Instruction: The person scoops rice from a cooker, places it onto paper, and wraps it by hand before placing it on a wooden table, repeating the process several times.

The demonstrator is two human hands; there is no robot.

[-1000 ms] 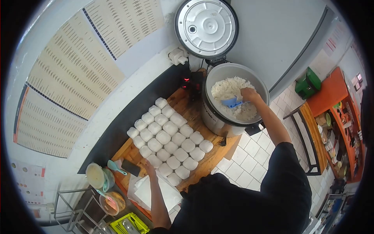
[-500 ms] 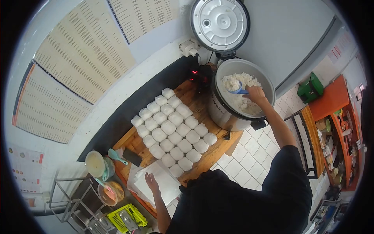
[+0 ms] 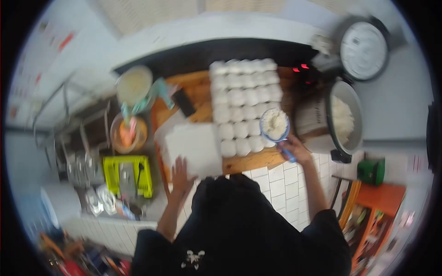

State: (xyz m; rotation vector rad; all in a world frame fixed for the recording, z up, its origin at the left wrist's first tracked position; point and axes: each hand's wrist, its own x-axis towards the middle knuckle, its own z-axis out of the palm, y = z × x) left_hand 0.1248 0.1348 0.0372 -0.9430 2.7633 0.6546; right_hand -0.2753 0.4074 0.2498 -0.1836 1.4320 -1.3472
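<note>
My right hand [image 3: 296, 149] grips the blue handle of a scoop [image 3: 275, 124] heaped with white rice, held over the right front edge of rows of white rounded packets [image 3: 237, 97] on the wooden table [image 3: 198, 82]. My left hand [image 3: 181, 174] lies with fingers spread on the near edge of a stack of white paper sheets [image 3: 192, 146]. Right of the packets stands a large cooker [image 3: 317, 115] with its lid [image 3: 364, 50] up and rice [image 3: 342, 120] inside.
A dark phone-like slab [image 3: 183, 102] lies behind the paper. To the left are a lidded tub [image 3: 134, 85], a bowl with orange contents [image 3: 127, 134], a yellow-green basket [image 3: 147, 177] and metal racks. A green bin [image 3: 371, 171] and orange shelf [image 3: 380, 198] stand at right.
The view has turned and is blurred. My right hand has moved from inside the cooker to the packets, bringing the rice-filled scoop. My left hand has come down on the paper.
</note>
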